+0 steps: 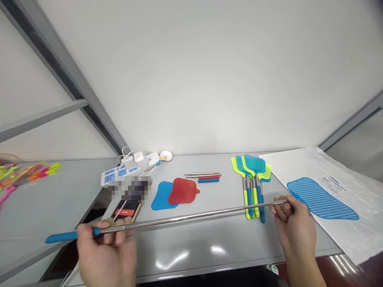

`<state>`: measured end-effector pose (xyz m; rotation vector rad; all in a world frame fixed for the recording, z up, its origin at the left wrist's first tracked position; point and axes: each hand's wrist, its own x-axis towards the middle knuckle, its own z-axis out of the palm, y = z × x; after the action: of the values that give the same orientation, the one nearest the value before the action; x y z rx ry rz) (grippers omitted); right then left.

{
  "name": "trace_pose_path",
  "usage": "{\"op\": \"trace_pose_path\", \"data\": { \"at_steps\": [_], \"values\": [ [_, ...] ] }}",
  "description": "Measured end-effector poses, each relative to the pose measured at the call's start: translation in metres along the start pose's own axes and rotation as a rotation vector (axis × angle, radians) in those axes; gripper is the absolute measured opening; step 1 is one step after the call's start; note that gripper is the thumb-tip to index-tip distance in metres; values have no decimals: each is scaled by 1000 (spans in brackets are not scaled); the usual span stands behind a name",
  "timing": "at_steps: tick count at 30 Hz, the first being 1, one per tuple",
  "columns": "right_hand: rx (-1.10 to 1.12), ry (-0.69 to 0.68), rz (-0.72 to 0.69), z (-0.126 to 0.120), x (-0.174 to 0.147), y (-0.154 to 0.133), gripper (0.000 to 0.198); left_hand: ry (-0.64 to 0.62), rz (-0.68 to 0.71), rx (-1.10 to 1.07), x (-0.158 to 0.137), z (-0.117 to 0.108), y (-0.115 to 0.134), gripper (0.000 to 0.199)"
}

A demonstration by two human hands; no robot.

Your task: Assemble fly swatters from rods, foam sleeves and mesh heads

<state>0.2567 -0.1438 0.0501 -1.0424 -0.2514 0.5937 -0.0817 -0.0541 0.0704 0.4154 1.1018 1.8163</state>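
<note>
A telescopic fly swatter with its steel rod drawn out long stretches between my two hands. My left hand is closed around it where the blue handle meets the rod. At the other end my right hand pinches the thin tip of the rod beside a blue mesh swatter head. My fingers hide the join between rod and head, so I cannot tell if they are attached. Behind the rod lie a loose red swatter head and a loose blue swatter head, overlapping.
Several yellow-green and blue fly swatters lie bunched on the grey table. Loose rods with red and blue handles lie farther back. A power strip with cables stands at left, and white plastic wrapping covers the right.
</note>
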Motion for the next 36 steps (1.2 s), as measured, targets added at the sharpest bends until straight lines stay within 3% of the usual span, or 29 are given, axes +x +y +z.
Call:
{"op": "trace_pose_path", "data": {
  "at_steps": [4, 6, 9, 12, 16, 21, 26, 29, 33, 36],
  "values": [
    [-149, -24, -52, 7, -20, 25, 35, 87, -104, -168, -13, 8, -23, 35],
    [-257, -133, 30, 15, -37, 43, 34, 21, -147, -184, -29, 12, -35, 36],
    [-244, -394, 178, 28, -64, 65, 45, -90, -196, -190, -53, 15, -52, 37],
    [-301, -497, 201, 33, -76, 73, 50, -154, -200, -139, -66, 12, -59, 38],
    [-413, -513, 139, 29, -72, 67, 50, -123, -84, -99, -56, 6, -50, 37],
    [-356, -414, 134, 21, -59, 52, 52, -86, 31, -112, -38, 8, -29, 42],
    [-294, -357, 153, 12, -39, 41, 51, -132, -67, -143, -54, 18, -42, 39],
    [-302, -438, 118, 11, -34, 39, 50, -199, -161, -109, -75, 23, -61, 36],
    [-396, -663, 121, 17, -48, 49, 47, -399, -357, 30, -99, 32, -81, 38],
    [-378, -652, 128, 17, -54, 57, 45, -435, -371, 93, -98, 34, -82, 43]
  ]
}}
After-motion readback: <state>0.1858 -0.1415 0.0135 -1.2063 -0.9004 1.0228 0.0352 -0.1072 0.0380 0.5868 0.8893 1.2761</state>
